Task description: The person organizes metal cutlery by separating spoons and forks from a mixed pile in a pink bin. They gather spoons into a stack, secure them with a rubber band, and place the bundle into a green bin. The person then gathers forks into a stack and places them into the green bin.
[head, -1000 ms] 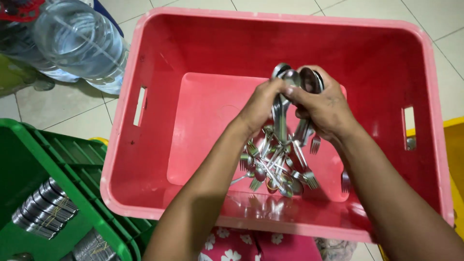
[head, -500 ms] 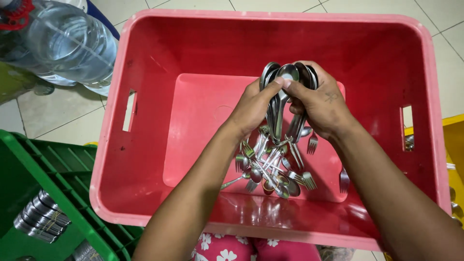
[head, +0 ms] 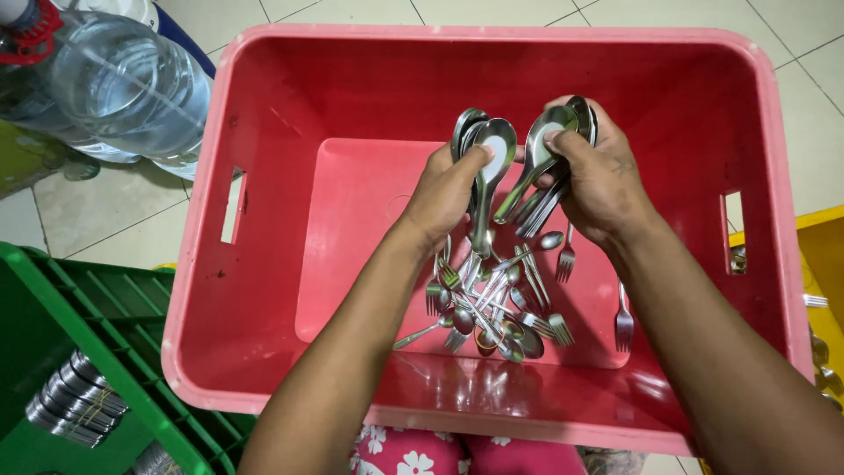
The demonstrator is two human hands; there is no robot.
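Both my hands are inside a large red plastic crate (head: 264, 105). My left hand (head: 444, 189) grips a stack of steel soup spoons (head: 485, 149), bowls up. My right hand (head: 602, 180) grips a second bunch of soup spoons (head: 549, 132), a short gap apart from the first. Below the hands, a loose pile of steel forks and spoons (head: 492, 308) lies on the crate's floor. One fork (head: 624, 321) lies apart at the right.
A big clear water bottle (head: 114, 84) lies on the tiled floor at the upper left. A green crate (head: 53, 308) at the lower left holds stacked steel tins (head: 75, 400). A yellow crate (head: 822, 255) edge shows at the right. Floral cloth (head: 413, 457) is below.
The spoons held together in both hands have been split into two bunches. My hands have drawn apart, left bunch to the left and right bunch to the right.
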